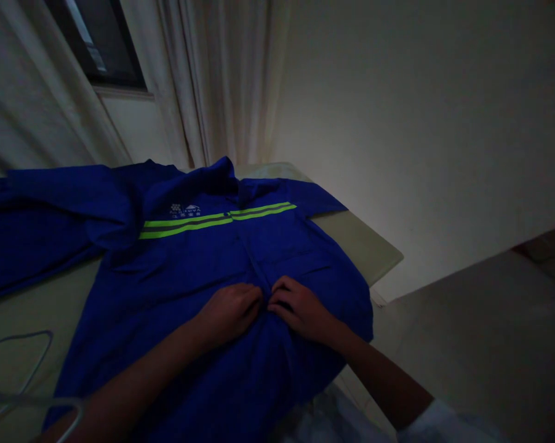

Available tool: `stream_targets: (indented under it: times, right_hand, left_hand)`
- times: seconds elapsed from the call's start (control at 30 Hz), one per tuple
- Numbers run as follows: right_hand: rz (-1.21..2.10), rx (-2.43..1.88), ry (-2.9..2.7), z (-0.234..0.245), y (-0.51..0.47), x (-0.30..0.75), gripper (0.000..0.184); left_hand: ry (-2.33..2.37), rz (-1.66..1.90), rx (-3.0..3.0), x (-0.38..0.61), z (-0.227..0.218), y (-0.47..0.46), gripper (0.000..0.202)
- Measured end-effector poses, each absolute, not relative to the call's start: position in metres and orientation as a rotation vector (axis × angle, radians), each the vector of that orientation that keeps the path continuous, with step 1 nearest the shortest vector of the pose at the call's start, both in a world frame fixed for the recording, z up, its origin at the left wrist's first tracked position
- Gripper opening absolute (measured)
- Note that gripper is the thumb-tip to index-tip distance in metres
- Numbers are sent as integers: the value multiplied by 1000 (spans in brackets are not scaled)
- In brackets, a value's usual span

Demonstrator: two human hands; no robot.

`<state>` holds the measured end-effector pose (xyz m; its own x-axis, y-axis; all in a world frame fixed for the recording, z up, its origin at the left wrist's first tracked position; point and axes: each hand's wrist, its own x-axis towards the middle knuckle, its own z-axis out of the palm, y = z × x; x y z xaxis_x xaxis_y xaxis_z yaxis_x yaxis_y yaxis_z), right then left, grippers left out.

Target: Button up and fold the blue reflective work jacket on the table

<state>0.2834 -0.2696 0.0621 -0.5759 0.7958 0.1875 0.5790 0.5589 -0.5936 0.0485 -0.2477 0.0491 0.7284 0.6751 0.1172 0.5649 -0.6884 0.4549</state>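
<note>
A blue work jacket [167,295] with a yellow-green reflective stripe across the chest lies spread front side up before me. White lettering and a small logo show on the chest, above the stripe. At the jacket's front opening, my left hand [234,311] pinches the cloth with its fingers closed. Facing it from the right, my right hand [300,307] is closed on the other edge of the same opening. The two sets of fingertips nearly meet. Whatever fastener may lie between them is hidden.
Under the jacket is a pale table or bed surface [370,243], its corner at the right. White cable or wire loops [32,369] lie at the lower left. Behind hang light curtains [222,80] beside a dark window [106,43]. A plain wall [420,123] rises at the right.
</note>
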Motion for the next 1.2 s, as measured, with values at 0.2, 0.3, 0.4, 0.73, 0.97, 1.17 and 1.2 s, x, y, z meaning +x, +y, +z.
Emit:
stream_targets:
  times: [0.2,0.3,0.4,0.73,0.97,1.17,1.2]
  right_hand:
    - [749,-1161,-2169,53,-274,279,4]
    - [782,-1134,-2136,54,-274,279,4]
    - [826,-1143,-2124,57,-271,282,6]
    - [1014,-1155,-2145,74,-262,286,12]
    - [840,-1131,-2164,66,-265,282,15]
    - [353,-1080,-2384,61,-273,281,13]
    - [297,-1075,-2394,60,-274,280,13]
  left_hand:
    - [895,570,2425,42,43,-256,19]
    - [871,548,2422,42,45,-253,23]
    - [877,522,2472,43,42,-251,18]
    - [832,660,2403,39,35,-257,29]
    - [785,760,1993,40,38,-252,19]
    - [839,798,1896,40,40,-249,26]
    - [846,817,1886,40,40,-249,26]
